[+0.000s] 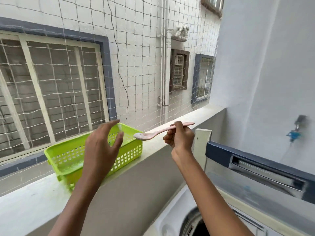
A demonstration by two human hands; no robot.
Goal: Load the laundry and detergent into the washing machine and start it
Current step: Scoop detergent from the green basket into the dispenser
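Observation:
My right hand [179,137] grips the handle of a pink spoon [154,133], whose bowl carries a heap of white detergent powder and points left over the ledge. My left hand [102,145] hovers with relaxed, spread fingers in front of a green perforated basket [68,155] that stands on the ledge; it holds nothing. At the lower right sits the top-loading washing machine [196,217], its round drum opening dark and uncovered. What lies inside the basket is hidden by my left hand.
The basket stands on a pale concrete ledge [25,200] backed by a rope safety net [136,65]. The machine's raised lid [264,169], dark-blue framed, stands at the right. A wall tap [296,128] is fixed above it.

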